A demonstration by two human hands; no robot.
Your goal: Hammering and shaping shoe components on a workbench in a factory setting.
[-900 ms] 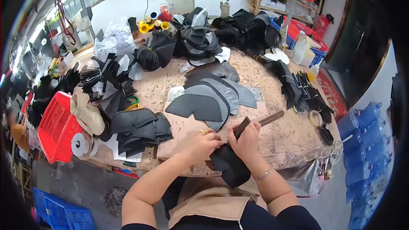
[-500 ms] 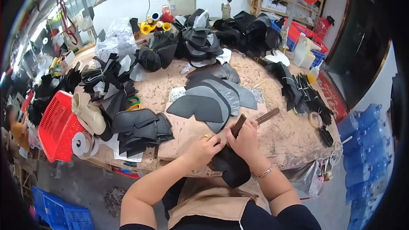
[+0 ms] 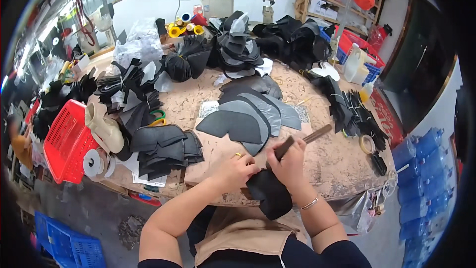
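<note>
My left hand [image 3: 239,171] wears a ring and pinches the upper edge of a black curved shoe-upper piece [image 3: 270,198], which hangs over the table's front edge. Closed round a dark brown bar-shaped tool [image 3: 317,134], my right hand [image 3: 288,166] rests close beside my left one, at the same edge of the piece. One brown part rises from the fist and another sticks out to the right; the tool's exact kind cannot be made out. Just beyond my hands lies a fanned stack of dark grey upper pieces [image 3: 233,124].
Another pile of black pieces [image 3: 163,149] lies at left, near a cream boot [image 3: 102,129] and a red basket [image 3: 64,144]. Green-and-yellow-handled scissors [image 3: 157,118] lie behind that pile. A tape roll [image 3: 367,144] sits at right. Blue water bottles [image 3: 421,178] stand beyond the table.
The brown tool in my right hand has tilted a little to the right. My hands stay at the black piece's edge; the whole view has shifted slightly.
</note>
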